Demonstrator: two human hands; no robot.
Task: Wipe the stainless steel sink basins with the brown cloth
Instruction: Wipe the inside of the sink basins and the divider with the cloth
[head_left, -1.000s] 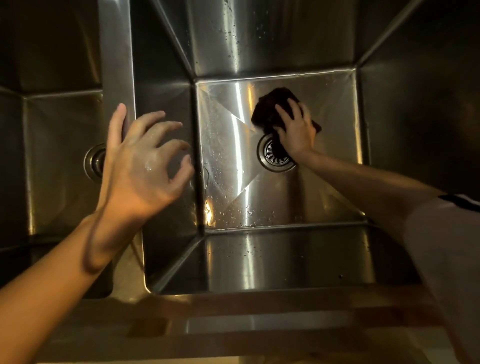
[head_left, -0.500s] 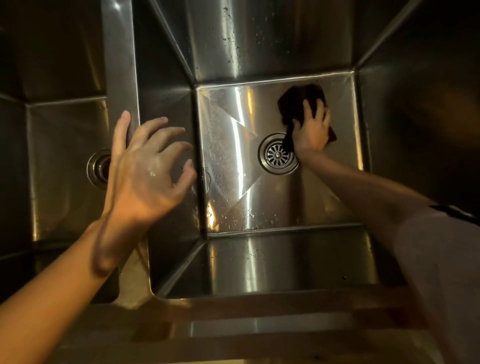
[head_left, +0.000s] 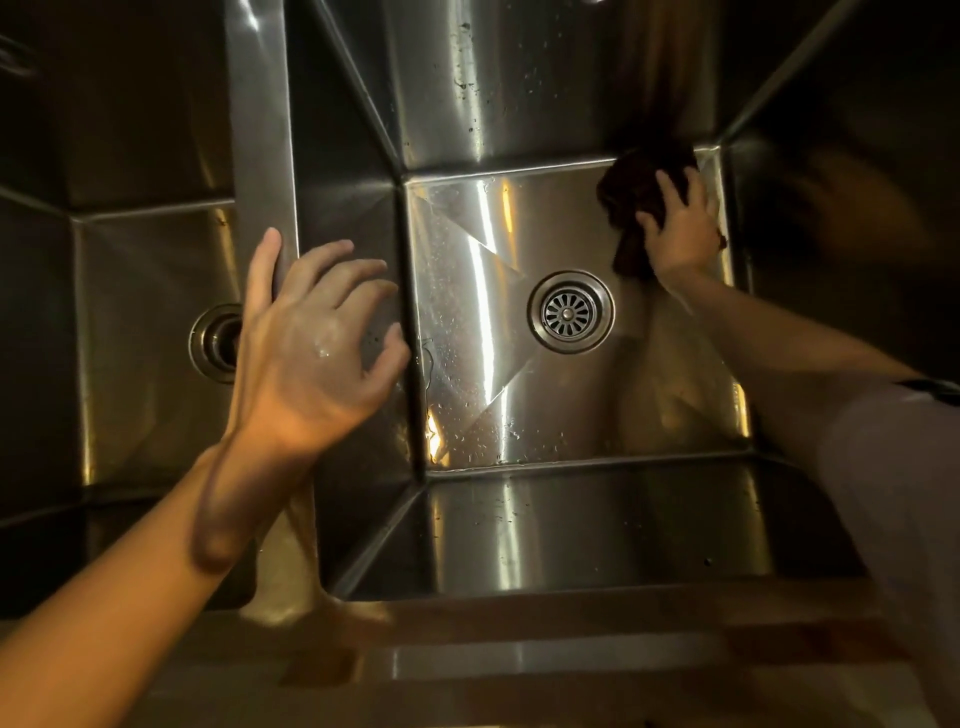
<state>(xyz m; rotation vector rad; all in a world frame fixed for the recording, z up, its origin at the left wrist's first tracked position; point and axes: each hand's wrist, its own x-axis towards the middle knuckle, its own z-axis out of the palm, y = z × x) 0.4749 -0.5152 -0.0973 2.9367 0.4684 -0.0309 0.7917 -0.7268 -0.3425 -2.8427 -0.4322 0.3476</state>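
Steel basin (head_left: 467, 322), drain (head_left: 570, 312), possibly droplets

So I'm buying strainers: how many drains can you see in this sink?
2. A round slotted steel drain sits mid-floor in the right basin; another round drain in the left basin is partly hidden behind the left hand. No others show.

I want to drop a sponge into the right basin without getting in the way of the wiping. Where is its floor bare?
The right basin's floor is bare left of the drain and along the near wall, though wet with droplets. The far right corner is crowded: the right hand presses the brown cloth there. The left hand hovers over the divider.
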